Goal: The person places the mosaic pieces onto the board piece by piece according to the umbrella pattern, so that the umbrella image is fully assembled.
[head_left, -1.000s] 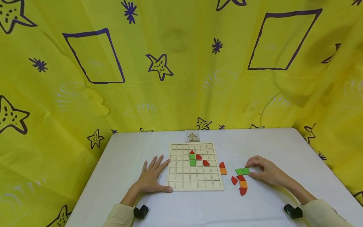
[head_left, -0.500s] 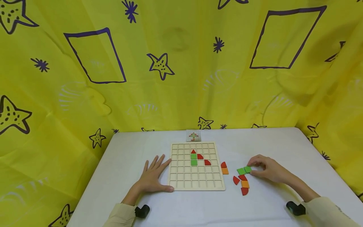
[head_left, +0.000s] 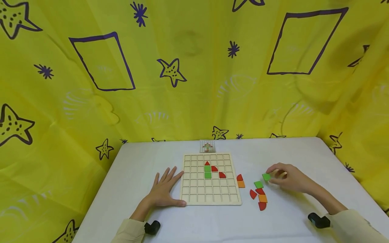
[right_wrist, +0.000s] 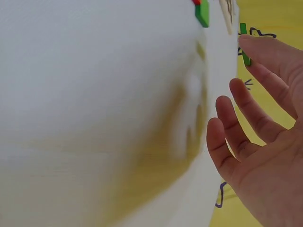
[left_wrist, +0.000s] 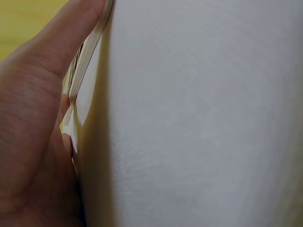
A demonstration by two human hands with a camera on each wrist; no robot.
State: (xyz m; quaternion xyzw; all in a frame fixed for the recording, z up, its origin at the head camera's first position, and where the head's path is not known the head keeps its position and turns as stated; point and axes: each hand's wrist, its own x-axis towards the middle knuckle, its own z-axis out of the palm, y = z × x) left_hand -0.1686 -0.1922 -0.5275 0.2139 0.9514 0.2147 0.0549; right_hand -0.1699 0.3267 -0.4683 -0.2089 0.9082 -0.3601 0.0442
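My right hand pinches a green square tile between thumb and forefinger, lifted off the table. In the right wrist view that green tile shows edge-on at the fingertips, the other fingers spread loosely. With fingers spread, my left hand rests against the left edge of a pale wooden grid board. On the board lie two green squares, a small red triangle and two red quarter-round tiles. Another green square tile lies on the table left of my right hand.
Red quarter-round tiles and an orange square lie right of the board. A second orange square and a red tile sit at its right edge. Behind the board is a small pattern card; a yellow curtain hangs beyond.
The right hand has lifted one green square up and away from the green square beside it. My left hand keeps its place at the board.
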